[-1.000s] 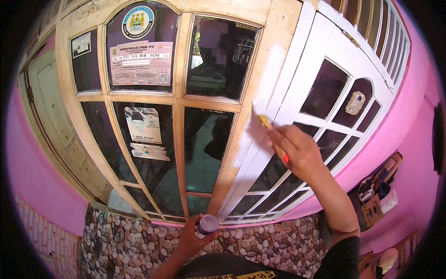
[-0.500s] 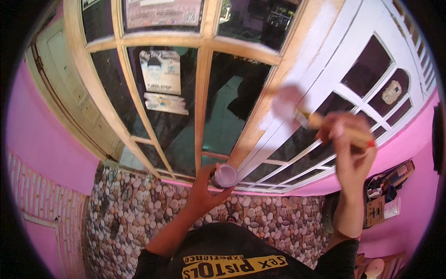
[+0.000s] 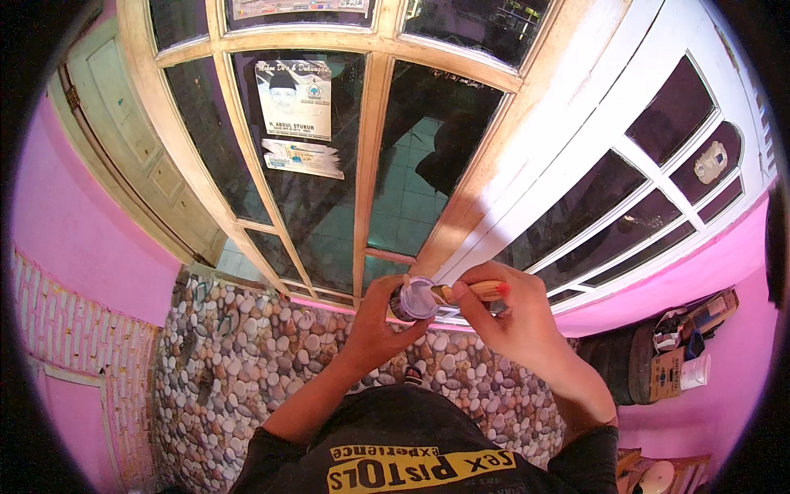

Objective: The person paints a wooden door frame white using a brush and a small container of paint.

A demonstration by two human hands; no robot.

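Observation:
My left hand (image 3: 380, 317) is wrapped round a small cup of whitish paint (image 3: 418, 299), held out in front of my body. My right hand (image 3: 506, 309) grips the wooden handle of a paintbrush (image 3: 481, 291), which has a red end. The brush's bristle end is at the cup's mouth, and its tip is partly hidden there. Beyond both hands stands a glazed wooden frame (image 3: 368, 165), mostly bare tan wood. White paint covers part of its right-hand post (image 3: 502, 193), with bare wood along the left side of that post.
A white panelled frame with dark panes (image 3: 658, 173) adjoins on the right. A poster (image 3: 295, 100) shows in one pane. At the right, a cardboard box (image 3: 665, 375) and a white cup (image 3: 695, 370) stand by the pink wall. Pebble-patterned flooring (image 3: 239, 370) lies below.
My right hand has brought the brush from the white post down and left to the paint cup. The left hand still holds the cup, now slightly higher and farther right.

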